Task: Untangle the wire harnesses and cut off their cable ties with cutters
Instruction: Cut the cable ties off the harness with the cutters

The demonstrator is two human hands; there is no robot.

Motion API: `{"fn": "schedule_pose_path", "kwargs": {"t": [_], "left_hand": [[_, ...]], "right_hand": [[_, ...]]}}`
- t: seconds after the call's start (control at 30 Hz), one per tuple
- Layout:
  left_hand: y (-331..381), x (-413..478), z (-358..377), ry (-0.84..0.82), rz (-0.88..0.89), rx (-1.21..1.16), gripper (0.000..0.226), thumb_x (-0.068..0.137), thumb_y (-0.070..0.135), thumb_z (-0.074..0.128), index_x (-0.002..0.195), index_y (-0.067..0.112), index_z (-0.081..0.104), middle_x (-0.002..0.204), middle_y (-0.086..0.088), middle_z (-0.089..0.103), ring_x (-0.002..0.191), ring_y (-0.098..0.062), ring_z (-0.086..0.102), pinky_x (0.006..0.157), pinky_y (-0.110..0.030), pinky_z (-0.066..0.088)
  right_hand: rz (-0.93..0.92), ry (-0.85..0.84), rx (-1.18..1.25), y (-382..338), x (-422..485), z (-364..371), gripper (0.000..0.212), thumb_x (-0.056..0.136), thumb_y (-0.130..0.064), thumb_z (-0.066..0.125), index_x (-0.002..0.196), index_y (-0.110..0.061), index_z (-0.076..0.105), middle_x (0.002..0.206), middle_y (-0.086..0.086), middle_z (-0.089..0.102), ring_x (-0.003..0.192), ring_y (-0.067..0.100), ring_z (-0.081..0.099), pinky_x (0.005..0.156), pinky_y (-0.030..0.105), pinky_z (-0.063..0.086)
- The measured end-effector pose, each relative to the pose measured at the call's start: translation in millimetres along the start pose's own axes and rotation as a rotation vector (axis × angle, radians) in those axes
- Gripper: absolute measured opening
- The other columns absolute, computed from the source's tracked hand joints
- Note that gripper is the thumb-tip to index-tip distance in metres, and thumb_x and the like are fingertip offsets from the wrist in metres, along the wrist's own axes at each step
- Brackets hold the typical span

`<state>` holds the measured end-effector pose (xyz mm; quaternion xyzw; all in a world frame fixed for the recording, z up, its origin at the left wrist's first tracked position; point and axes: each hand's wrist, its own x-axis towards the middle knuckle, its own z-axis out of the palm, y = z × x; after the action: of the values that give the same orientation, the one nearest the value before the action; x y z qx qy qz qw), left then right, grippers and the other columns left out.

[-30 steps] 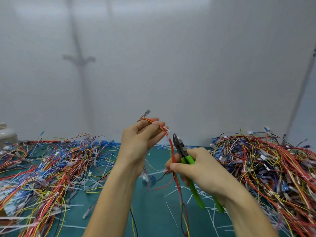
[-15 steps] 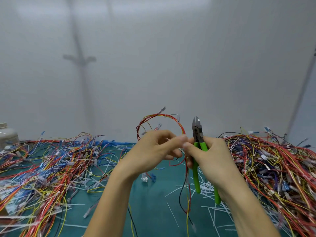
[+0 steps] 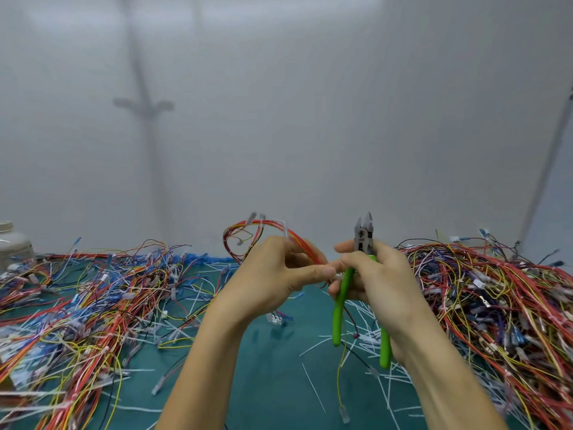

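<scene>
The left hand (image 3: 273, 274) pinches a small harness (image 3: 269, 224) of red and yellow wires between thumb and fingers, and holds it up over the middle of the table (image 3: 273, 383). The right hand (image 3: 381, 280) has its fingers closed around the green handles of the cutters (image 3: 341, 302), whose blades point up and away from the wires, while its fingertips meet the left ones at the bundle. I think the step is to find the next tie. A white piece (image 3: 283, 232) on the loop may be one, but I cannot tell for sure. To do it well, the hand should isolate the tie from the wires, turn the cutters down to it and cut only the plastic, not the insulation. The loose ends hanging below can catch on the handles. A pile of wires (image 3: 93, 290) lies to the left and a bigger pile (image 3: 496, 290) to the right, cut ties (image 3: 366, 336) are scattered between them, and a white jar (image 3: 12, 243) stands at the far left.
</scene>
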<state>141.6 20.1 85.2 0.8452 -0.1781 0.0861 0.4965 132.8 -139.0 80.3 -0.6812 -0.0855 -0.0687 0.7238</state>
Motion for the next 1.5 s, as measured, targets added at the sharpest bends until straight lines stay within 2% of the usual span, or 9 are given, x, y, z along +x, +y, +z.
{"fn": "schedule_pose_path", "kwargs": {"t": [0.07, 0.17, 0.3, 0.47, 0.67, 0.87, 1.1, 1.27, 1.5], "left_hand": [[-0.8, 1.9, 0.7, 0.035, 0.011, 0.034, 0.018, 0.085, 0.033, 0.074, 0.087, 0.014, 0.073, 0.081, -0.007, 0.074, 0.073, -0.016, 0.063, 0.073, -0.04, 0.055], [-3.0, 3.1, -1.8, 0.05, 0.03, 0.044, 0.005, 0.089, 0.017, 0.07, 0.085, 0.014, 0.071, 0.078, -0.001, 0.072, 0.07, -0.007, 0.062, 0.075, -0.032, 0.052], [-3.9, 2.3, -6.3, 0.034, 0.022, -0.089, 0.008, 0.087, 0.009, 0.071, 0.092, 0.01, 0.064, 0.085, -0.009, 0.076, 0.079, -0.011, 0.069, 0.073, -0.021, 0.051], [-4.7, 0.8, -7.6, -0.038, 0.014, -0.236, 0.004, 0.095, 0.008, 0.06, 0.098, 0.007, 0.059, 0.09, -0.01, 0.077, 0.093, -0.022, 0.073, 0.087, -0.032, 0.056], [-4.2, 1.2, -5.2, 0.023, -0.01, -0.403, 0.012, 0.095, 0.014, 0.059, 0.091, 0.004, 0.065, 0.08, -0.009, 0.076, 0.08, -0.019, 0.074, 0.073, -0.024, 0.058], [-2.3, -0.6, -2.1, -0.002, -0.072, -0.611, 0.025, 0.086, 0.027, 0.062, 0.091, 0.004, 0.068, 0.078, -0.01, 0.072, 0.081, -0.023, 0.073, 0.071, -0.025, 0.057], [-1.9, -2.3, -4.0, -0.013, -0.004, -0.558, 0.013, 0.089, 0.009, 0.066, 0.1, 0.009, 0.071, 0.09, -0.012, 0.074, 0.087, -0.023, 0.074, 0.079, -0.025, 0.057], [-1.1, -2.2, -2.5, -0.069, 0.051, -0.57, 0.012, 0.085, 0.02, 0.068, 0.095, 0.021, 0.074, 0.099, -0.001, 0.072, 0.085, -0.022, 0.073, 0.076, -0.024, 0.056], [-2.9, 1.0, -3.8, 0.051, 0.038, -0.531, 0.026, 0.079, 0.017, 0.072, 0.102, 0.007, 0.067, 0.086, -0.006, 0.072, 0.077, -0.023, 0.074, 0.066, -0.02, 0.055]], "right_hand": [[-0.014, 0.048, -0.051, 2.6, 1.7, -0.9, 0.013, 0.091, -0.001, 0.053, 0.094, -0.009, 0.063, 0.059, 0.009, 0.064, 0.051, 0.017, 0.063, 0.056, 0.032, 0.056], [-0.029, 0.114, -0.156, 5.9, 4.6, -4.4, 0.011, 0.089, -0.005, 0.061, 0.086, -0.014, 0.067, 0.06, 0.011, 0.067, 0.053, 0.017, 0.062, 0.066, 0.042, 0.056], [-0.028, 0.084, -0.182, 6.6, 3.9, -5.2, 0.009, 0.09, -0.02, 0.066, 0.081, -0.016, 0.068, 0.073, 0.006, 0.075, 0.051, 0.014, 0.059, 0.065, 0.039, 0.054], [-0.048, 0.095, -0.18, 8.3, 2.7, -0.3, 0.008, 0.084, -0.019, 0.073, 0.077, -0.017, 0.069, 0.067, 0.007, 0.073, 0.049, 0.011, 0.057, 0.06, 0.034, 0.051], [-0.045, 0.083, -0.152, 9.1, 3.8, -2.8, 0.01, 0.087, -0.014, 0.071, 0.077, -0.013, 0.068, 0.06, 0.001, 0.07, 0.049, 0.012, 0.057, 0.06, 0.033, 0.051], [-0.086, 0.124, -0.264, 13.3, 6.3, -1.6, 0.013, 0.086, -0.024, 0.072, 0.076, -0.016, 0.067, 0.056, -0.003, 0.065, 0.051, 0.011, 0.061, 0.072, 0.047, 0.058], [-0.116, 0.186, -0.26, 11.1, 6.6, -3.9, 0.015, 0.086, -0.026, 0.072, 0.075, -0.017, 0.067, 0.052, -0.006, 0.062, 0.046, 0.007, 0.058, 0.07, 0.049, 0.059], [-0.052, 0.12, -0.367, 15.7, 6.6, -5.8, 0.021, 0.085, -0.034, 0.073, 0.073, -0.019, 0.065, 0.055, -0.004, 0.066, 0.048, 0.013, 0.064, 0.068, 0.048, 0.059], [-0.075, -0.033, -0.468, 3.6, 3.9, -10.0, 0.045, 0.09, -0.056, 0.053, 0.074, -0.017, 0.067, 0.059, -0.001, 0.069, 0.049, 0.011, 0.063, 0.065, 0.039, 0.056]]}}
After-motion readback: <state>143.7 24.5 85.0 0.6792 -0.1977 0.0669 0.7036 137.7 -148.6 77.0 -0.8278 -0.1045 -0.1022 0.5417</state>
